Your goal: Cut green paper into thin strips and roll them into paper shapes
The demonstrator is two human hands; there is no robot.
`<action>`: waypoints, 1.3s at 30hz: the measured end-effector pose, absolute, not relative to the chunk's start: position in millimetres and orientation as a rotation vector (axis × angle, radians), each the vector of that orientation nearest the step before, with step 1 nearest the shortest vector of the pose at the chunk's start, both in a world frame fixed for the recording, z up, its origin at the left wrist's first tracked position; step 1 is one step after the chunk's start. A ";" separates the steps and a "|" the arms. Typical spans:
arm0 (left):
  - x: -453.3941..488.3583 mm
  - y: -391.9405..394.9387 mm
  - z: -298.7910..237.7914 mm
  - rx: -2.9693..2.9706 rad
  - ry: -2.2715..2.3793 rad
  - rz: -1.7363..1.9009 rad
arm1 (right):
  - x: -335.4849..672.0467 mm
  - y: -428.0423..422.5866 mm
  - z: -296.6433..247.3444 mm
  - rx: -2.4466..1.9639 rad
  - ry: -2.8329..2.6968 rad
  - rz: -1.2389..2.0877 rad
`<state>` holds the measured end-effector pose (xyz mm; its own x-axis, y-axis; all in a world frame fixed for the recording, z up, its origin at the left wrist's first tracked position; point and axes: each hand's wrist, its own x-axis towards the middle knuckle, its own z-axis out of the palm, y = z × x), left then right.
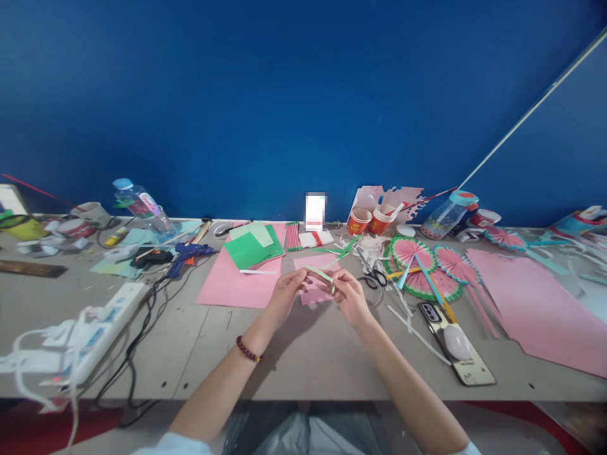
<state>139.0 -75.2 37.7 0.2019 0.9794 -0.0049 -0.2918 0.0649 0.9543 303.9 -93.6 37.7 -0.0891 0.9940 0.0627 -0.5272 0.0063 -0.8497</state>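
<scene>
Between my two hands stretches a narrow pale green paper strip, held above the table. My left hand pinches its left end, with a dark beaded bracelet on that wrist. Its right end is in the fingers of my right hand, where a short piece bends downward. Beneath the hands lies a small pink paper sheet. Left of them, green paper sheets rest on a larger pink sheet. Black-handled scissors lie just beyond my right hand.
At right are folded watermelon paper fans, a phone with a white mouse-like object on it, and pink paper. Red paper cups stand at the back. A blue glue gun and a power strip lie left.
</scene>
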 end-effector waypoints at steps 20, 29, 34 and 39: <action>123.3 -64.2 37.2 0.646 0.653 1.315 | 290.7 -101.5 27.9 -0.783 -1.133 1.600; 121.2 -69.2 44.4 0.703 0.604 1.296 | 291.0 -106.3 36.2 -0.751 -1.333 1.631; 122.4 -73.3 48.9 0.685 0.588 1.291 | 293.0 -107.2 34.2 -0.784 -1.399 1.572; 118.7 -69.2 50.4 0.573 0.567 1.353 | 289.3 -108.2 27.7 -0.901 -1.562 1.277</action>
<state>118.7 -69.2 50.4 0.1289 0.9906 -0.0463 -0.7271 0.1261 0.6748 289.3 -108.2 27.7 -0.3313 0.9239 0.1912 -0.0038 0.2013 -0.9795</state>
